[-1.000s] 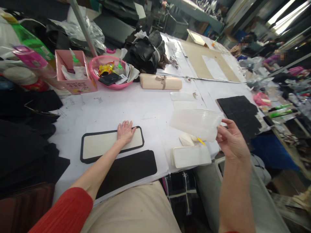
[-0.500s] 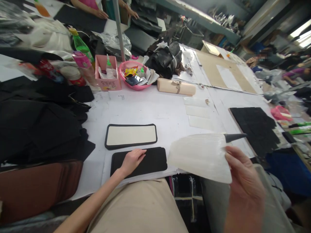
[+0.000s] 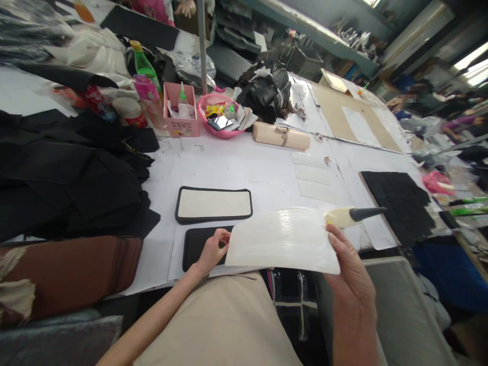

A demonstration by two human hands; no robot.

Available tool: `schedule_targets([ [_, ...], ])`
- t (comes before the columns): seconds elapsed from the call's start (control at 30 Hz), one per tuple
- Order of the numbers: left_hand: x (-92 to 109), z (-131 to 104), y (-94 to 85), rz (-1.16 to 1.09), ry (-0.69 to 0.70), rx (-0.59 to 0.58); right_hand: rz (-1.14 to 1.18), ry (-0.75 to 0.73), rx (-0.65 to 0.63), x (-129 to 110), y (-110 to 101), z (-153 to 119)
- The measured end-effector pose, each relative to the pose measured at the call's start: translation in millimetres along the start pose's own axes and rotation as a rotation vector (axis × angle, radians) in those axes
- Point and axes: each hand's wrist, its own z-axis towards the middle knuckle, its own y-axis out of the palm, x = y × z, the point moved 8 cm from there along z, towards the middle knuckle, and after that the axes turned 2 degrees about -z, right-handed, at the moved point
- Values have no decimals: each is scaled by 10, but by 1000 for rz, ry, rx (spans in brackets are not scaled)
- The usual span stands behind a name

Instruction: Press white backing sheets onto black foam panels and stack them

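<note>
My right hand (image 3: 348,262) grips the right end of a thin, glossy white sheet (image 3: 284,241), thumb on its near face. At the sheet's left edge, the curled fingers of my left hand (image 3: 213,250) pinch its corner. Beneath that hand lies a black rounded panel (image 3: 194,246), partly covered by the sheet. Just beyond it is a black-bordered panel with a cream face (image 3: 215,204), which seems to lie on others like it. Behind the sheet's right end, a pale tapered object with a dark tip (image 3: 368,213) points right; its kind is unclear.
Black cut pieces (image 3: 72,173) are heaped at left, above brown panels (image 3: 72,274). A pink box (image 3: 182,122), a pink basket (image 3: 224,133) and a beige roll (image 3: 282,137) line the back. Black sheets (image 3: 396,203) lie at right. Another person's hand (image 3: 186,8) shows far off.
My right hand has brought the white sheet leftward, over part of the black panel. My left hand has lifted from the panel to the sheet's edge. The pale tapered object shows more.
</note>
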Motion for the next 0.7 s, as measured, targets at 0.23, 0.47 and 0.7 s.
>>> schedule_targets([
  [0.23,-88,-43,-266,-209,-83,198,50,21,78,207,-161,46],
  [0.47,-136,-22,-442,-334,-126,289,49,29,119,382,-316,164],
  [0.7,61,2,-694,-276,-137,267,-7,-93,75,443,-250,298],
])
